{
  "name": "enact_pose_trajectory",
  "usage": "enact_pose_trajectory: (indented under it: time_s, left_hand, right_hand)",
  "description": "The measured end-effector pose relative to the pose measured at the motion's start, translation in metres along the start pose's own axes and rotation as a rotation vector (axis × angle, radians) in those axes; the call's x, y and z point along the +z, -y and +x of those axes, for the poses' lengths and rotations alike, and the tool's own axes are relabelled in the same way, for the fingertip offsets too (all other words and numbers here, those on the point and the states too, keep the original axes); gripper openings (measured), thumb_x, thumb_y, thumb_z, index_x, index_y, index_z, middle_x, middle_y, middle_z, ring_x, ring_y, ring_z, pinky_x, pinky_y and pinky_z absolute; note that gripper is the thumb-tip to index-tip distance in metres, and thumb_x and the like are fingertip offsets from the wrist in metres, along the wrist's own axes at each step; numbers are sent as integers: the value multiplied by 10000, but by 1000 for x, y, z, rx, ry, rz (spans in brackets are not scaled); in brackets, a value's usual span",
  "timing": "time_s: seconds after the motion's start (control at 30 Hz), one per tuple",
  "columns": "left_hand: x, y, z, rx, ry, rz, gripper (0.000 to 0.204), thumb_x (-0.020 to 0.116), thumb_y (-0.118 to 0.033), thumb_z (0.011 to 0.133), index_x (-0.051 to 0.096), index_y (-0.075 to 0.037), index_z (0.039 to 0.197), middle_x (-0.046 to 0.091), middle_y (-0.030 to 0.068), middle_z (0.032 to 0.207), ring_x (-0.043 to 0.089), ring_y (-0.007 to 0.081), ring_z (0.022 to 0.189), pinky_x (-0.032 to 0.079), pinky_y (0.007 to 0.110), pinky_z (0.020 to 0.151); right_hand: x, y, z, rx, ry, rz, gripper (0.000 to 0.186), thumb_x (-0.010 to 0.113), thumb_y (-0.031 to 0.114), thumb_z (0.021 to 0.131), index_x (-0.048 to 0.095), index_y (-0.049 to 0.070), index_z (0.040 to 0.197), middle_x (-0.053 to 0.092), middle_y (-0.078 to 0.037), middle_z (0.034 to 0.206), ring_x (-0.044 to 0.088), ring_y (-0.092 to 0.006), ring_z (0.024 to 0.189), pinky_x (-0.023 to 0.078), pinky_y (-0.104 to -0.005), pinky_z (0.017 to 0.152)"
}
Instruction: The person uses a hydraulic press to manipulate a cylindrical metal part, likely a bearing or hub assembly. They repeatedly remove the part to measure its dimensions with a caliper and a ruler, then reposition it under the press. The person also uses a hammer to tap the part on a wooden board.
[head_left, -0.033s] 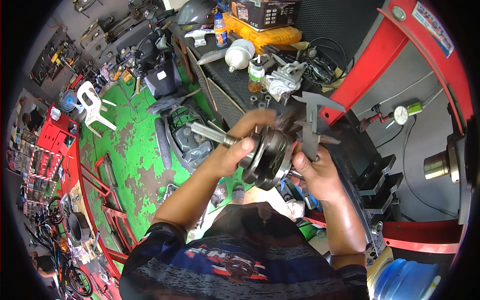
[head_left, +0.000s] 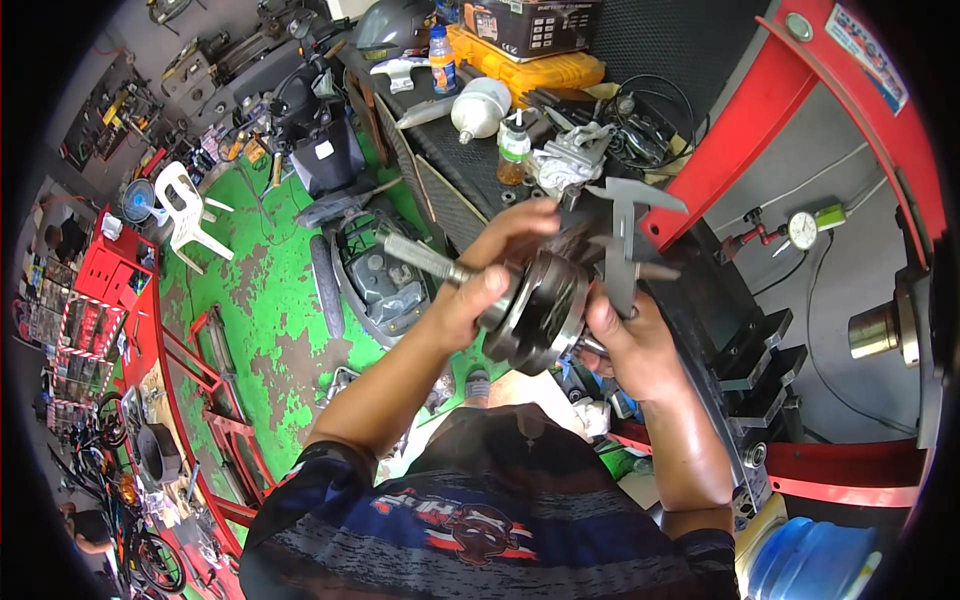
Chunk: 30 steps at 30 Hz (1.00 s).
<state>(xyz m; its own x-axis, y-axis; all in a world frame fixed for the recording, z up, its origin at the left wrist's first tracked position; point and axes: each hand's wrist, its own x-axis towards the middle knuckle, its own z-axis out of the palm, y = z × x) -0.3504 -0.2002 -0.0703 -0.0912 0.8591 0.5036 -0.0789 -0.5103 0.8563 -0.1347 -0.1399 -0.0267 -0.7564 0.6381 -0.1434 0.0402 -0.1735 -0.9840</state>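
In front of my chest I hold a dark metal crankshaft [head_left: 545,315] with round webs, its long shaft end pointing to the upper left. My left hand [head_left: 470,300] is closed around that end, thumb across the shaft, with the other fingers reaching past the far side of the webs. A blurred dark part at the crankshaft's far side is too smeared to make out. My right hand [head_left: 640,345] grips a steel caliper [head_left: 622,240], jaws upward, and also supports the crankshaft's short right end. Some of its fingers are hidden beneath the crankshaft.
A black workbench [head_left: 480,185] ahead carries a squeeze bottle [head_left: 513,150], a white bulb [head_left: 480,108], rags [head_left: 570,155] and an orange case [head_left: 540,75]. A red press frame [head_left: 740,130] with a dial gauge [head_left: 801,230] stands right. A partly stripped scooter [head_left: 375,265] is on the green floor.
The crankshaft has turned slightly in my hands. My left fingers have lifted and straightened a little at its far side. The caliper has hardly moved.
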Motion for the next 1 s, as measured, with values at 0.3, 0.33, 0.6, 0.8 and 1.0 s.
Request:
enact_pose_trajectory:
  time_s: [0.3,0.33,0.6,0.8,1.0]
  left_hand:
    - [36,-15,-2,-754,-395,-611,579,484,-524,1035,578,-43,1342,701,159,1212,720,264,1038,607,441,897]
    - [36,-10,-5,-771,-427,-596,564,504,-550,1026,607,-57,1280,732,125,1106,740,236,952,635,429,793]
    - [32,-11,-16,-918,-449,-631,630,495,-625,1011,628,-68,1272,752,143,1037,753,231,829,642,439,636]
    - [35,-17,-12,-906,-341,-613,756,387,-712,1001,636,-59,1288,748,144,1064,746,258,844,645,443,692]
    - [33,5,-17,-679,-356,-559,598,462,-541,1012,593,-61,1344,726,139,1116,719,273,995,600,436,883]
  right_hand:
    - [-20,11,12,-33,-180,-409,611,555,579,1024,627,-19,1127,647,-120,692,663,-201,597,500,-337,534]
    - [-24,6,16,-154,-260,-609,602,565,565,1023,619,-27,1120,649,-150,693,672,-244,605,512,-367,556]
    - [-42,2,6,-376,-231,-916,298,738,229,956,550,-2,937,682,-209,803,691,-421,764,514,-447,631]
    - [-34,-11,19,-81,-79,-691,367,710,355,994,646,-1,1052,690,-110,764,697,-174,677,523,-339,597]
    - [-21,-13,14,-31,-118,-274,504,658,460,1013,653,3,1226,628,-16,816,589,-61,714,493,-274,578]
